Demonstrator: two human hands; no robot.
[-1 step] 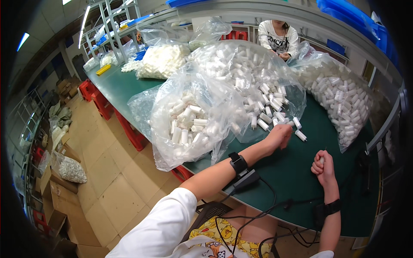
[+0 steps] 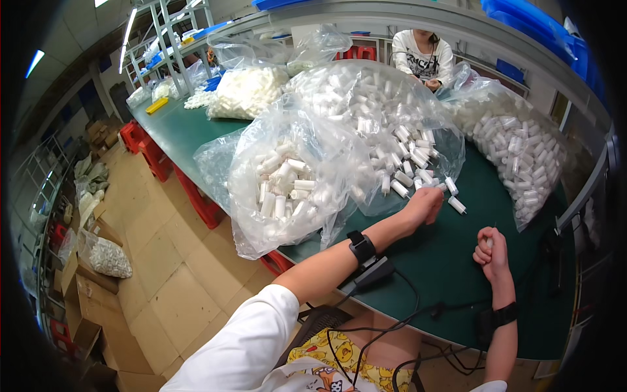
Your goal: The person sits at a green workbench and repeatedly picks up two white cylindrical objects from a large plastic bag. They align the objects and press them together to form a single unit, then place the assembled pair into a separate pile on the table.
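My left hand point(image 2: 426, 205) is closed at the spill of small white cylinders point(image 2: 418, 153) in front of the big open clear bag point(image 2: 366, 88). Its fingers curl away from view, so anything in them is hidden. Two loose white cylinders with thin metal pins point(image 2: 457, 205) lie just past it on the green table point(image 2: 418, 251). To the right, my right hand point(image 2: 493, 253) is held above the tabletop, its fingers wrapped round a small white cylinder point(image 2: 488, 242). Only a bit of that piece shows, with a thin pin pointing up.
A clear bag point(image 2: 281, 225) of white cylinders overhangs the table's left edge; another full bag point(image 2: 522, 157) stands at right. Black cables point(image 2: 411, 294) cross the near edge. A person point(image 2: 424, 59) sits across the table. Red stools point(image 2: 202, 202) and cardboard boxes point(image 2: 98, 313) are at left.
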